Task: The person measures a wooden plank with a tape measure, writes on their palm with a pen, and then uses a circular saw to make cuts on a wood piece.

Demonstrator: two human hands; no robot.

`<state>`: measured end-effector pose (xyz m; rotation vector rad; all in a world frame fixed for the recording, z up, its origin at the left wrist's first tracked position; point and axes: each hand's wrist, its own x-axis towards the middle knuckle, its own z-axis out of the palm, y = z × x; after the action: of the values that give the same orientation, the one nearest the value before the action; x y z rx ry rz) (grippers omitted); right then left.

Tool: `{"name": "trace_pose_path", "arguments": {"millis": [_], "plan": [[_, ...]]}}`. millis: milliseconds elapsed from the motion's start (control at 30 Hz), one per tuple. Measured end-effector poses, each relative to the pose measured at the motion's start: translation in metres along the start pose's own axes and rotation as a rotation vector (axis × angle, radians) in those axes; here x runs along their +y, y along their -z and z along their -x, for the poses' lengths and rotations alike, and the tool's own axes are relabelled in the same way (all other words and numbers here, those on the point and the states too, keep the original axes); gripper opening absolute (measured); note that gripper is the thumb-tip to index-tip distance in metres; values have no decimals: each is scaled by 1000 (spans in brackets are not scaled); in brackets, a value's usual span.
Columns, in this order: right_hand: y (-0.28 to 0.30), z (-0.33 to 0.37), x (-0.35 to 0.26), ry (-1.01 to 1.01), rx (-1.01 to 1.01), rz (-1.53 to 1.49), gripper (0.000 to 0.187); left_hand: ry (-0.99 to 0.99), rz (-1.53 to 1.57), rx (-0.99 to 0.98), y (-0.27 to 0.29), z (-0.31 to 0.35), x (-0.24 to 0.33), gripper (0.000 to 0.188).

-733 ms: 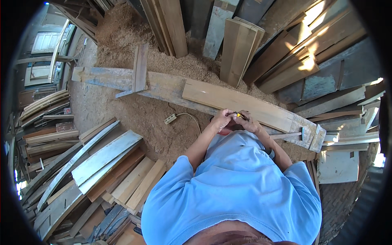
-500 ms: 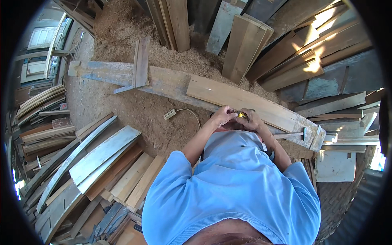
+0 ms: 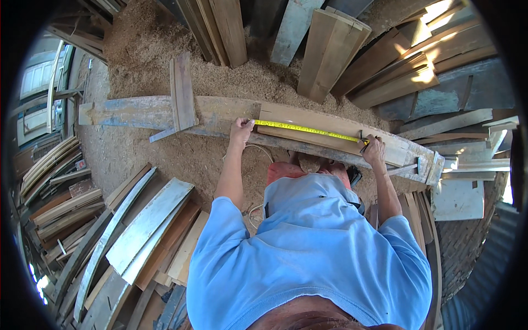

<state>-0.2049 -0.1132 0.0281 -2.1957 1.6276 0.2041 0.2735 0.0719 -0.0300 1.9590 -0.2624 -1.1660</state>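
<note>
A yellow tape measure (image 3: 308, 130) is drawn out along a light brown board (image 3: 341, 124), its blade spanning much of the board's length. My left hand (image 3: 241, 132) pinches the blade's free end beside the board's left end. Farther right, my right hand (image 3: 374, 149) is closed round the tape's case, which the fingers mostly cover. The board lies on a long, worn workbench plank (image 3: 137, 110) with bluish stains.
A short wooden piece (image 3: 183, 91) lies across the plank's left part. Boards (image 3: 330, 55) lean at the far side amid sawdust (image 3: 143, 55). Stacked planks (image 3: 151, 223) fill the left. A metal clamp-like fitting (image 3: 419, 165) sits near the plank's right end.
My hands have parted from close together in front of me, the left going left and the right going right. The yellow blade is now pulled out between them along the board.
</note>
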Motion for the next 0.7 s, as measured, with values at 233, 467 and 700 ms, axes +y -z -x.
{"name": "trace_pose_path", "arguments": {"millis": [233, 467, 700], "plan": [[-8, 8, -30, -76, -18, 28, 39, -399, -762, 184, -17, 3, 19, 44], [-20, 10, -39, -102, -46, 40, 44, -658, -990, 18, -20, 22, 45, 32], [-7, 9, -53, -141, -65, 64, 43, -643, -929, -36, -19, 8, 40, 14]]}}
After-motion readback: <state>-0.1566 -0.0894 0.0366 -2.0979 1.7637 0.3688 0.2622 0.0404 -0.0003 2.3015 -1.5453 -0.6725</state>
